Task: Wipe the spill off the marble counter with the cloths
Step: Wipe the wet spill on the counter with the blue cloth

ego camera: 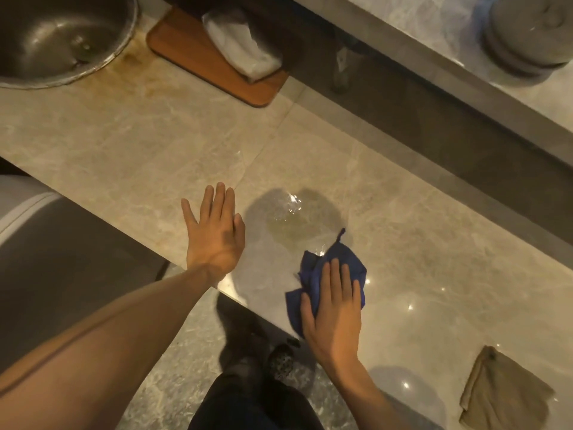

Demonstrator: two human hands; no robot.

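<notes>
A clear wet spill (291, 212) glistens on the beige marble counter (418, 243), in the middle of the view. My right hand (335, 311) lies flat on a crumpled blue cloth (336, 259), pressing it onto the counter at the spill's near edge. My left hand (215, 231) rests flat on the marble to the left of the spill, fingers spread, holding nothing. A folded tan cloth (502, 389) lies on the counter at the lower right, apart from both hands.
A round metal sink (62, 38) sits at the top left. Beside it a wooden board (186, 48) carries a wrapped white bundle (242, 45). A raised ledge at the top right holds a grey lidded pot (527, 35). The counter's front edge runs diagonally past my legs.
</notes>
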